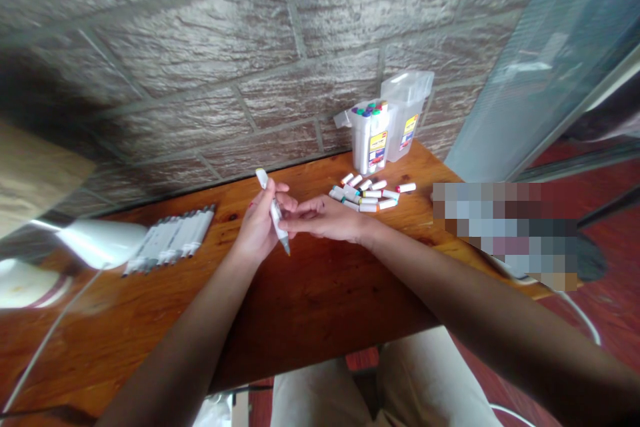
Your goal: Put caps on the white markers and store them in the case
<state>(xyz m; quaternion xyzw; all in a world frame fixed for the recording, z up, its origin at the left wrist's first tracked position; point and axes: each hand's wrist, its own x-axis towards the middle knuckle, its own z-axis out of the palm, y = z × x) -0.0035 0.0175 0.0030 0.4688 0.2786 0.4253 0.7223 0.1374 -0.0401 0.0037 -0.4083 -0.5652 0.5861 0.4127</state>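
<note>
My left hand point(260, 223) is closed round a white marker point(273, 209), which stands nearly upright with its uncapped tip pointing down. My right hand point(325, 217) lies beside it with fingers stretched toward the marker's lower end, nothing visibly in it. Just behind my right hand lies a loose pile of short white markers point(373, 196) with coloured caps. A row of several markers point(173, 240) lies side by side on the wooden table point(310, 300) to the left.
A clear plastic marker box point(370, 135) holding several markers stands at the back by the brick wall, its open lid point(406, 113) behind it. A white lamp point(100, 240) and cable sit at the left. A blurred-out object rests at the table's right edge.
</note>
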